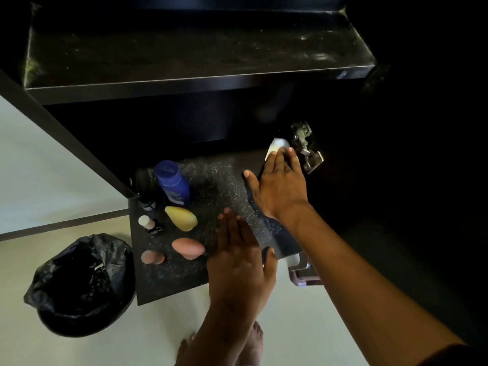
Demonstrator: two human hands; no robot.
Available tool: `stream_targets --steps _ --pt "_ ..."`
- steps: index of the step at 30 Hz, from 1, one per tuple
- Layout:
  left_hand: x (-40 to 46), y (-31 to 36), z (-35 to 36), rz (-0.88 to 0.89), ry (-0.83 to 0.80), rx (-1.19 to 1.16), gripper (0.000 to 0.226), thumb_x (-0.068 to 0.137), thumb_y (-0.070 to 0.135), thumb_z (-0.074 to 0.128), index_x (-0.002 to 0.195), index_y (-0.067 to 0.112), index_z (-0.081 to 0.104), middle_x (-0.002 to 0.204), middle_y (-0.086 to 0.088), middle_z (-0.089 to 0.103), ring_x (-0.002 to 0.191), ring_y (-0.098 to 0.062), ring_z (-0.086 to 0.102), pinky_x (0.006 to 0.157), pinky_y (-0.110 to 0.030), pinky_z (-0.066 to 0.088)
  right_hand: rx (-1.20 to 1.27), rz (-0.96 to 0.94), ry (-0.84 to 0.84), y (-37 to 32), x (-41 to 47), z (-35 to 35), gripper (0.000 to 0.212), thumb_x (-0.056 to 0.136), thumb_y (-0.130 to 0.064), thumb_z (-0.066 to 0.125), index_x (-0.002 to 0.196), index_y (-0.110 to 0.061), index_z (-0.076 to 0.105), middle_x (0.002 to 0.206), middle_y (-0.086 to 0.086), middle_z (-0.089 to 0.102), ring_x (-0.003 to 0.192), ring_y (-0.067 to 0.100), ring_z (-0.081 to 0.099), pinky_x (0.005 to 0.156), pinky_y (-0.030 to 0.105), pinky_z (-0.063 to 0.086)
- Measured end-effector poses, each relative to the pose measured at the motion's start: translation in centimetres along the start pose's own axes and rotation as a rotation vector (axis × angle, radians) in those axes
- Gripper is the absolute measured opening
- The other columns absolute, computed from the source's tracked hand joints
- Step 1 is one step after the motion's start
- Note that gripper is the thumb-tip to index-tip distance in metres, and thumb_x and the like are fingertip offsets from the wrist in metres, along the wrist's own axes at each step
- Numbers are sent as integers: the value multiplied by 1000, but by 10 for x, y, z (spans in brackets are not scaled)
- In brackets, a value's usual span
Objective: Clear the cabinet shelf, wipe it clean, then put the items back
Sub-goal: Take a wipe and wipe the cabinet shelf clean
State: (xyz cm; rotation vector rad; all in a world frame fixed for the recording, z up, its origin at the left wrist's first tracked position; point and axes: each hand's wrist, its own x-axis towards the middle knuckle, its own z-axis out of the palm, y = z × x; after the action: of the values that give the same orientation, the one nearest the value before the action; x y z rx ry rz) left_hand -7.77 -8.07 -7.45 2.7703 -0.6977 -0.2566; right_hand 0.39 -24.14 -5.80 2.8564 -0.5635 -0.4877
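Your right hand [281,186] presses the white cloth [276,146]; your flat, empty left hand [239,260] could knock the pink egg-shaped sponge [188,248] over.

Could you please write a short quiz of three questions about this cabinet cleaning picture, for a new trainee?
1. True or false: the upper shelf has no items on it.
2. Which hand touches the white cloth? A) left hand B) right hand
3. Fill in: the blue bottle, the yellow sponge and the pink sponge lie on the dark speckled ____.

Key: 1 true; 2 B; 3 counter.
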Motion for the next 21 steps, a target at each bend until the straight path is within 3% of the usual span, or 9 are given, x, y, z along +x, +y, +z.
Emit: stream_targets --steps 3,7,12,14,17,21 --pt "-1 -2 1 -1 2 -25 82 89 52 60 148 -3 50 154 -27 48 145 -38 49 108 -44 53 55 -84 30 12 -32 3 96 98 -60 -16 160 3 21 166 27 26 159 34 18 130 49 -2" --pt "-2 -1 2 -17 1 -41 85 88 57 58 149 -2 50 155 -25 48 146 -36 47 108 -44 52 -5 -155 -55 23 -81 13 101 92 -60 -26 163 -3 18 169 21 18 160 35 7 130 48 -9" --pt "-1 1 2 -37 7 -44 84 91 59 52 149 -2 49 156 -26 46 147 -36 46 107 -46 54 9 -140 23 25 -53 8 97 100 -60 -14 157 4 33 161 26 37 157 34 25 131 48 1" --pt "-2 0 5 -28 20 -37 83 91 56 54 149 -3 49 156 -28 46 146 -39 47 107 -47 54 45 -126 37 21 -31 6 98 99 -60 -12 157 6 30 162 28 35 157 33 24 131 47 1" --pt "-5 0 9 -24 36 -48 86 91 53 58 154 -2 41 161 -27 39 150 -39 41 115 -47 46 82 -107 20 18 -20 8 96 99 -62 -10 160 5 22 166 28 26 159 33 16 131 47 2" --pt "-16 6 4 -13 9 -93 105 83 53 71 161 -2 25 169 -26 22 158 -39 24 126 -50 29 141 -118 19 27 -69 25 92 100 -63 -10 163 -1 17 170 22 17 161 31 6 131 46 0"
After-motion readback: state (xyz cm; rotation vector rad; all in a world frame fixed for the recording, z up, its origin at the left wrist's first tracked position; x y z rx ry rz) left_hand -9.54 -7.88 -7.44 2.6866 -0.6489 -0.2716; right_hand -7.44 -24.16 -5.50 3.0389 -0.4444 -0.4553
